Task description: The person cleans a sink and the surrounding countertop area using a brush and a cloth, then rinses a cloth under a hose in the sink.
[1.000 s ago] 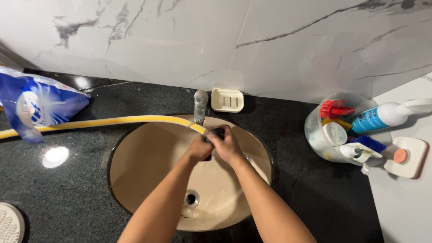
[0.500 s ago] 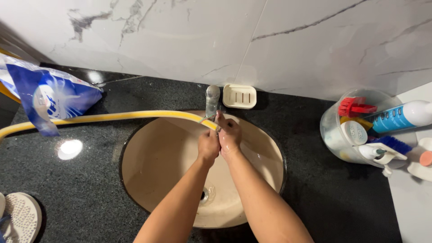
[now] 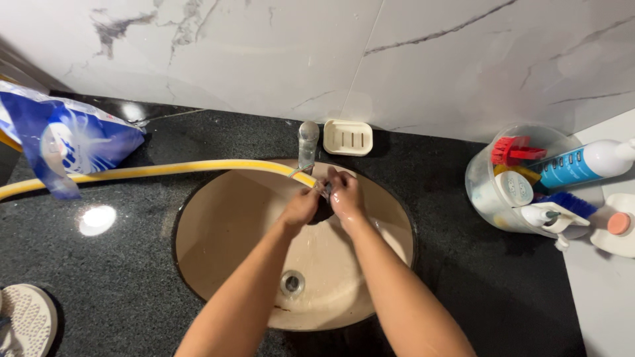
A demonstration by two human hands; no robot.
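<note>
Together, wet left hand [image 3: 299, 206] and right hand [image 3: 345, 196], fingers clasping small dark object [image 3: 322, 208], over glossy beige oval sink [image 3: 218, 244].

The hose [image 3: 159, 169] is yellow, the basin [image 3: 225, 238] beige, the counter [image 3: 463, 264] speckled black. White wall tiles [image 3: 264, 53] carry grey marble veins. The bag [image 3: 63, 142] is blue and white, the soap dish [image 3: 348, 137] cream.

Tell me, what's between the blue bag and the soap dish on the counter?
In the head view, between the blue bag and the soap dish lie bare black counter and the faucet.
</note>
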